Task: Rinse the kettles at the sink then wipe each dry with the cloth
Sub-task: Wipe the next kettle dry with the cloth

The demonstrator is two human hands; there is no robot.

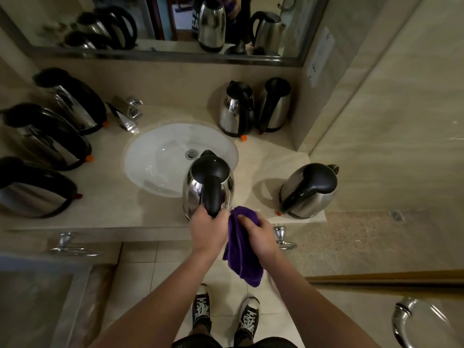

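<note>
Nearest, the right hand [253, 231] clutches a soft purple cloth [242, 249]; the left hand [207, 222] grips the black handle of a steel kettle [208, 187] at the countertop's [155, 212] front edge, beside the sink [155, 156]. Its polished body looks slippery; the handle is judged the safest hold.

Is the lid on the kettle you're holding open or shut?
Shut. The black lid sits flat on the held kettle, hiding its inside.
</note>
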